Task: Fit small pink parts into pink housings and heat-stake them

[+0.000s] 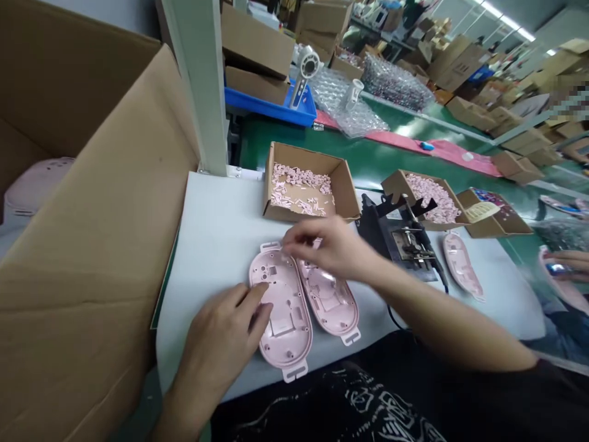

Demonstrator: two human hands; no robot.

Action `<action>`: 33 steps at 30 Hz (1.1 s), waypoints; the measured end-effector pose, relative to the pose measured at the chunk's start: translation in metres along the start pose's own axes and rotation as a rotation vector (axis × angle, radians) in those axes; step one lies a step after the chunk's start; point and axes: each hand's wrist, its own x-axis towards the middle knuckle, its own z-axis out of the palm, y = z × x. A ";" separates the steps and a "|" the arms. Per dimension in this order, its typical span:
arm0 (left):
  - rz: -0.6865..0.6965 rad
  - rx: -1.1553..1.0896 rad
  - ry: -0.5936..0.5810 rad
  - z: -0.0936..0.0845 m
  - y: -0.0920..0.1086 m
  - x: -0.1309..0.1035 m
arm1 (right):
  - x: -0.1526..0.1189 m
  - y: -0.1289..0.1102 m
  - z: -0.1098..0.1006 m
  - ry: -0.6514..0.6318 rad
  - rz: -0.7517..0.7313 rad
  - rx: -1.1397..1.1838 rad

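Note:
A pink plastic shell half point(288, 325) lies with its inside up on the white mat, showing posts, ribs and slotted end tabs. Beside it on the right, a second pink shell half point(329, 301) lies the same way up. My left hand point(225, 334) is at the first shell's left edge, fingers curled; anything within them is hidden. Over the upper ends of both shells, my right hand point(329, 245) is blurred, its thumb and fingertips pinched together. What that pinch holds is too small to make out.
Behind the shells stands a cardboard box point(313, 156) of small pink parts. A black fixture point(400, 239) and another box of pink parts point(432, 196) are to the right. A large carton point(105, 245) rises at left. Another person's hand point(570, 261) holds a pink shell far right.

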 end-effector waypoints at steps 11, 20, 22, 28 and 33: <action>0.030 0.079 0.058 0.005 0.005 0.001 | -0.012 0.008 0.069 0.047 -0.128 -0.289; 0.005 0.211 -0.007 0.007 0.011 0.008 | -0.006 0.012 0.057 0.113 -0.167 -0.450; 0.000 0.196 -0.018 0.007 0.011 0.010 | -0.002 0.013 0.055 0.077 -0.189 -0.399; -0.016 0.179 -0.048 0.008 0.010 0.015 | 0.010 0.016 0.048 -0.013 -0.178 -0.277; -0.018 0.190 -0.066 0.006 0.011 0.018 | 0.019 0.013 0.040 -0.119 -0.207 -0.337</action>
